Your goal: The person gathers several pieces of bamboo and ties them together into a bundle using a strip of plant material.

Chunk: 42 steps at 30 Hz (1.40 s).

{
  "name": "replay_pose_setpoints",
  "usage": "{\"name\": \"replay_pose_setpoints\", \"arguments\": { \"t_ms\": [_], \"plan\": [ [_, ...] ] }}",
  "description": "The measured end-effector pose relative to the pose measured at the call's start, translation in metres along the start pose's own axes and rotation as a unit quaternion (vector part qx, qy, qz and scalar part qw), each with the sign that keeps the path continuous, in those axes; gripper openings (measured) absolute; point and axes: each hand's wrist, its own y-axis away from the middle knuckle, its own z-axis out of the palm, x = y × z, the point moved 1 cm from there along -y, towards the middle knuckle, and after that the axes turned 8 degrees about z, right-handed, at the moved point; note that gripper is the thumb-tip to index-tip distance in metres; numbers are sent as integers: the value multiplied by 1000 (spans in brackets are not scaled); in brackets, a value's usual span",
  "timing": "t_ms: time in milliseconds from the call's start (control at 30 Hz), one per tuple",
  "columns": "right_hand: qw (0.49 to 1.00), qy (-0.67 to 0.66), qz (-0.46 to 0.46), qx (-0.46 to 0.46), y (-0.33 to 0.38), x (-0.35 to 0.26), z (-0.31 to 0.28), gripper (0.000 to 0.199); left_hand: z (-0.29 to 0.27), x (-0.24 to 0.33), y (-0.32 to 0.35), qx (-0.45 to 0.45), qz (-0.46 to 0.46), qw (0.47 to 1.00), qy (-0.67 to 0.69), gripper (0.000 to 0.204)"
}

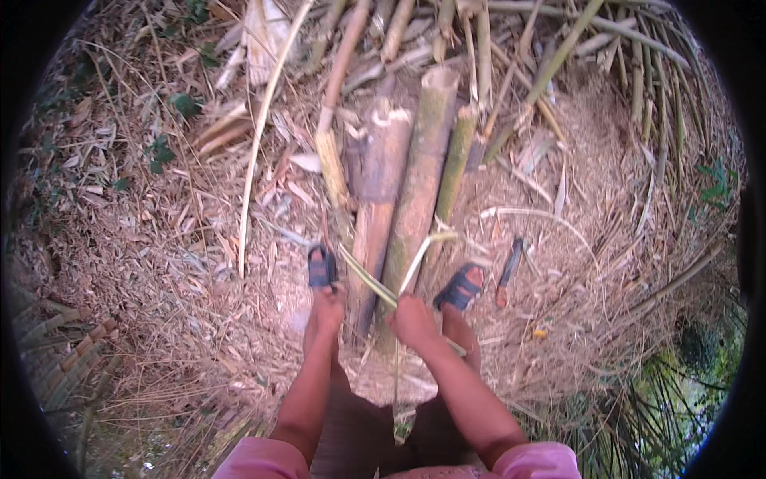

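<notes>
On straw-littered ground w/ open room left & right, bamboo poles (419,191) ahead btwn sandalled feet, left hand (329,307) & right hand (412,321) both closed, fingers pinching thin bamboo strips (375,281), knife (509,271) lying nr right foot.

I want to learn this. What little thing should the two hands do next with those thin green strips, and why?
Probably pull the hands gently apart. The left hand and right hand each grip thin pale-green bamboo strips that cross between them above the thick bamboo poles, so the crossing seems unsorted.
</notes>
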Motion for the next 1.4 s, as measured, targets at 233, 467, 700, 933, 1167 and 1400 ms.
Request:
{"name": "replay_pose_setpoints", "arguments": {
  "t_ms": [233,467,700,933,1167,1400],
  "plan": [
    [998,-44,5,47,24,13,44,37,31,-68,23,-113,61,983,-133,124],
    [985,-5,37,167,54,-20,51,31,58,-38,34,-158,54,924,-344,76],
    [993,60,32,96,81,-52,78,35,26,3,57,-147,67,926,-342,72],
    [989,-112,49,87,73,28,171,39,33,-75,35,-95,191,936,-281,65],
    [976,-103,73,177,58,88,241,22,13,-12,35,-177,113,946,-245,100],
    [989,-112,96,20,64,69,226,24,32,-46,16,-184,138,946,-229,90]
  ]
}}
